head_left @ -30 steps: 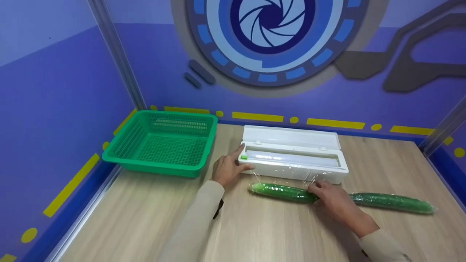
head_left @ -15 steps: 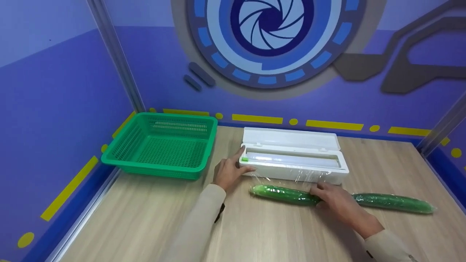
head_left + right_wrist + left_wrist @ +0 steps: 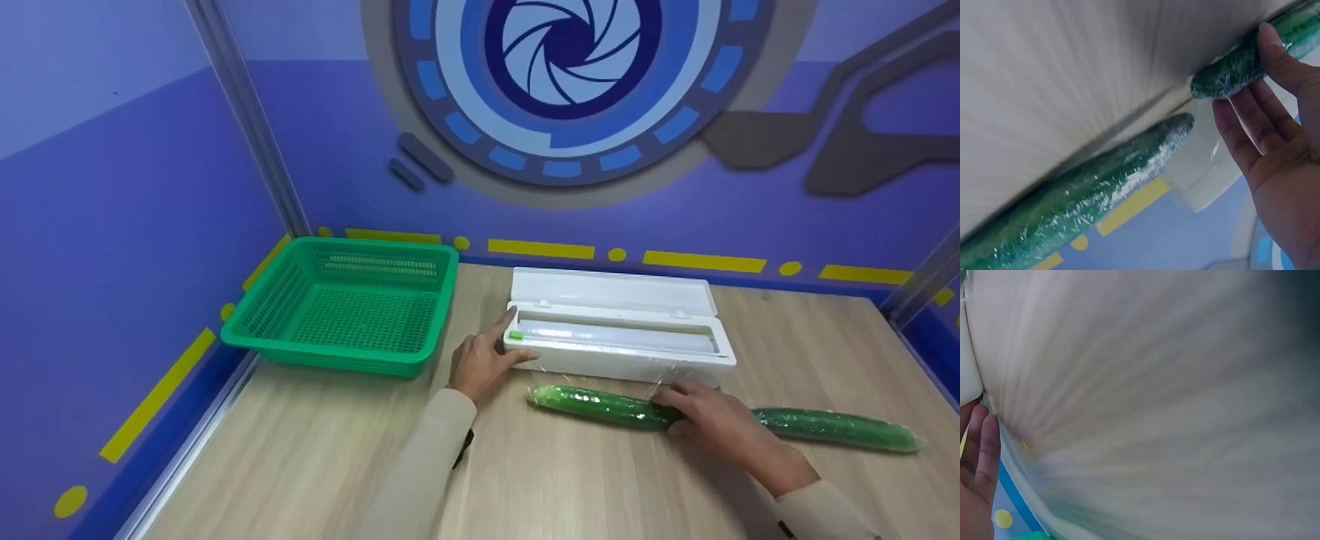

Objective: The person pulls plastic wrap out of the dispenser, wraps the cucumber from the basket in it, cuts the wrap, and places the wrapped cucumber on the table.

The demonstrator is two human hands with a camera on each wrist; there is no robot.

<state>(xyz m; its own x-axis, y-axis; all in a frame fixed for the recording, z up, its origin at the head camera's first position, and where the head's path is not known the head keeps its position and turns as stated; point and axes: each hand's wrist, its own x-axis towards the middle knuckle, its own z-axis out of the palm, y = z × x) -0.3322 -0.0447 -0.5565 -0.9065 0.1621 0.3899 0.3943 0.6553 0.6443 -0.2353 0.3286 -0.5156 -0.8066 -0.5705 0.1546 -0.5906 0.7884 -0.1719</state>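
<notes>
A white cling film box point(image 3: 622, 364) lies with its lid flipped back, the film roll point(image 3: 615, 336) showing inside. My left hand point(image 3: 480, 366) grips the box's left end, thumb along the front and a finger at the back corner. In front, a green cucumber point(image 3: 592, 403) lies on the table, its surface shiny with clear film. My right hand point(image 3: 712, 420) holds this cucumber near its right end, thumb on the near side and fingers on the far side. Thin film, hard to see, spans from box to cucumber. The right wrist view shows the thumb and fingers around the cucumber point(image 3: 1230, 70).
A second film-wrapped cucumber point(image 3: 840, 427) lies to the right, its near end partly behind my right hand. A green plastic basket point(image 3: 337, 352) stands at the back left. A printed wall point(image 3: 420, 210) closes off the table's point(image 3: 570, 487) back edge.
The view shifts slightly. The film strands between the box and the cucumber look shorter and fainter. Both hands keep their hold and stay nearly in place.
</notes>
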